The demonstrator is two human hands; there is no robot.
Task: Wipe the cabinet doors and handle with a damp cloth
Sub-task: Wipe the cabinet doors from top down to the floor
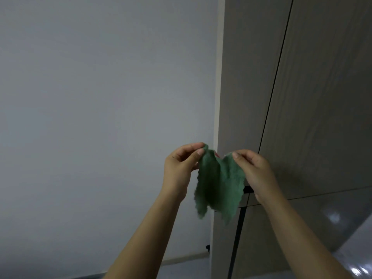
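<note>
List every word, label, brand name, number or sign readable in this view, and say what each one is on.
None can be read.
green cloth: a small red-and-white patch, perhaps a tag, shows at its top edge between the left hand and right hand; too small and blurred to read.
cabinet doors: plain wood grain, no lettering.
wall: blank.

A single head-worn view looks forward from close range, facing the pale wall [100, 97] on the left and the cabinet doors [314, 97] on the right.
</note>
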